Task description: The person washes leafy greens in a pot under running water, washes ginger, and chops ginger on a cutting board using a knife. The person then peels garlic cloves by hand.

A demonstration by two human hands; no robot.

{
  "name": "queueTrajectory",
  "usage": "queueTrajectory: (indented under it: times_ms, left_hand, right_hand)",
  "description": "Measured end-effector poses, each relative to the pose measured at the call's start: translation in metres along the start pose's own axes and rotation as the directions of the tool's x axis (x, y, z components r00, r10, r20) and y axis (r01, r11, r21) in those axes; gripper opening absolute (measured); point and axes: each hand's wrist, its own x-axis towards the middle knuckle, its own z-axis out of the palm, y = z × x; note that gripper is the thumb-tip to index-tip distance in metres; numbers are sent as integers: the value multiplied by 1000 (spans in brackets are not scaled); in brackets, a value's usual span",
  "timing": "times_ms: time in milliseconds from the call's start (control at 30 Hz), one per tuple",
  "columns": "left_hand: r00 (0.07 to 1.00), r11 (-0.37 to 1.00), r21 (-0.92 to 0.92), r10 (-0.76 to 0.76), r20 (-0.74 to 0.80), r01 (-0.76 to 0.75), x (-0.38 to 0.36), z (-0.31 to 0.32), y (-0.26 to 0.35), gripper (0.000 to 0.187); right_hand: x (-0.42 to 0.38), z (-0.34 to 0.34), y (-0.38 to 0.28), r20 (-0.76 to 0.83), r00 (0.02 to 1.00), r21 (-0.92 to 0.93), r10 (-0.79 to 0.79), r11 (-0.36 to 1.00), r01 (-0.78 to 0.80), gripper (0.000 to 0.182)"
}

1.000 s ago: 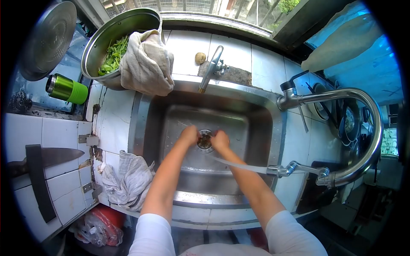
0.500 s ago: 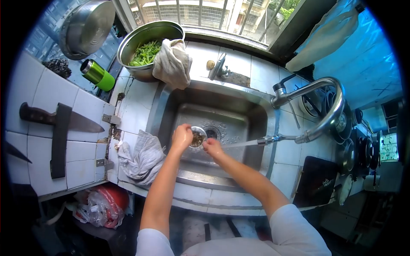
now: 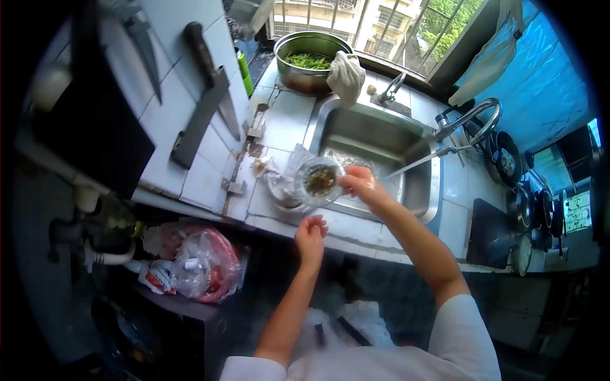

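Note:
My right hand (image 3: 361,184) pinches the rim of a small round strainer (image 3: 319,180) with dark, wet scraps in it. The strainer is raised over the sink's front left corner, in front of a grey cloth (image 3: 286,189). Just below it, my left hand (image 3: 311,236) is off the strainer, fingers slightly curled and apart, holding nothing. Water runs from the curved faucet (image 3: 489,114) into the steel sink (image 3: 406,136).
A pot (image 3: 312,82) of green vegetables with a cloth on its rim stands behind the sink. Knives hang on a rack (image 3: 200,120) on the left wall. Below it is a red bin (image 3: 222,254) with plastic bags. A dark board (image 3: 489,233) lies at right.
The view has swung left. My right hand has lifted the strainer up and out of the sink toward the left. My left hand has let go of it and drawn back toward me.

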Motion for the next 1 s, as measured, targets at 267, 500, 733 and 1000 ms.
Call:
queueTrajectory:
  times_ms: [267,500,733,1000]
  left_hand:
    - [998,975,-213,59,-16,-61,-42,-97,-37,17]
    - [970,871,-464,-51,239,160,-48,-140,-73,26]
    - [925,945,-123,-259,279,302,-34,-132,-30,19]
    - [897,947,-14,-300,324,322,-19,-91,-18,19]
  right_hand:
    - [-13,264,-26,386,901,-612,-196,676,409,19]
    - [-2,341,6,578,758,-720,-302,248,648,13]
    - [-18,347,-9,595,699,-656,-397,264,708,12]
    - [-12,308,-18,432,709,-503,-558,503,702,10]
